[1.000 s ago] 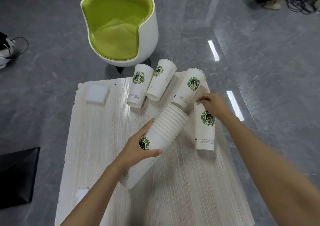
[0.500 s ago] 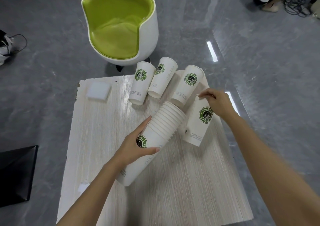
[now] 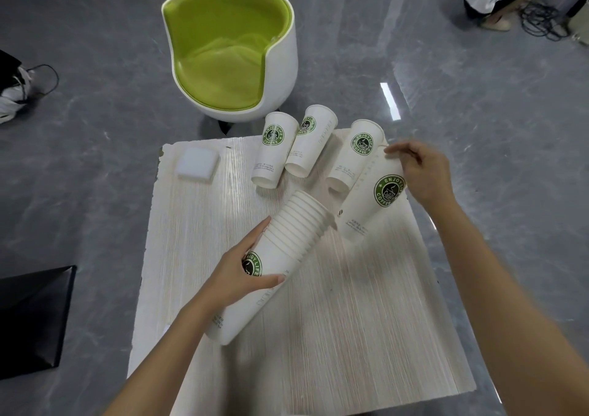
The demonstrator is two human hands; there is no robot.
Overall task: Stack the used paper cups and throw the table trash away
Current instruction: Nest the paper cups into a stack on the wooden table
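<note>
Pale wood worktop [image 3: 350, 336]. Left hand [image 3: 237, 272], grip wrapped round the stack of cups [image 3: 287, 243], which lies tilted, base nearest, mouth pointing far-right. Right hand [image 3: 425, 173], grip pinching the rim of a single cup [image 3: 369, 205], holds it slanted just beside the stack's mouth (touching or not, cannot tell). Beyond, three loose cups [image 3: 310, 148] stand along the far edge. White square pad [image 3: 197, 163] at far-left corner. Green chair [image 3: 229, 52] on the floor behind.
</note>
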